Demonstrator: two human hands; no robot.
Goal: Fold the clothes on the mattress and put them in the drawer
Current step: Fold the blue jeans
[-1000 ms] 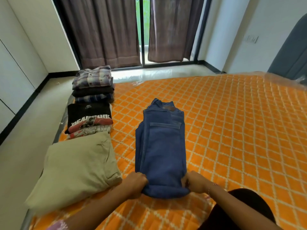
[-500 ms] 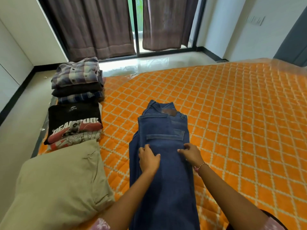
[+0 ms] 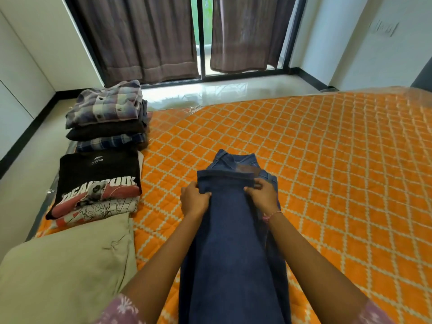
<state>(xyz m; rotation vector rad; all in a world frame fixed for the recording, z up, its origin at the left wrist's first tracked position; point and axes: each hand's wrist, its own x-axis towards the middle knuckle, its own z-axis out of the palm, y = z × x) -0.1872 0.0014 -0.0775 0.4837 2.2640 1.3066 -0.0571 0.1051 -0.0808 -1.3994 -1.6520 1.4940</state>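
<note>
Blue jeans (image 3: 233, 253) are lying lengthwise on the orange quilted mattress (image 3: 339, 183), running from the bottom of the head view up toward the waistband at the far end. Leg end is being folded over, hem edge sitting just short of the waistband. Left hand (image 3: 195, 201) is gripping the left side of the folded hem, fingers (image 3: 205, 195) curling into the denim. Right hand (image 3: 264, 195) is pinching the right side of the same hem, fingers bent round the fabric edge; a thin bracelet (image 3: 272, 215) is showing on that wrist. Both forearms are lying along either side of the jeans.

On the mattress's left edge, a stack of folded plaid shirts (image 3: 106, 118) is sitting farthest away. Just nearer, a folded black printed T-shirt (image 3: 98, 181) is resting on top of another printed tee. Nearest, touching that pile, a beige pillow (image 3: 67, 272) is lying at bottom left. Brown curtains (image 3: 145, 38) are hanging at the glass door beyond the mattress, pale floor (image 3: 23, 195) running along the left. Drawer is out of view.
</note>
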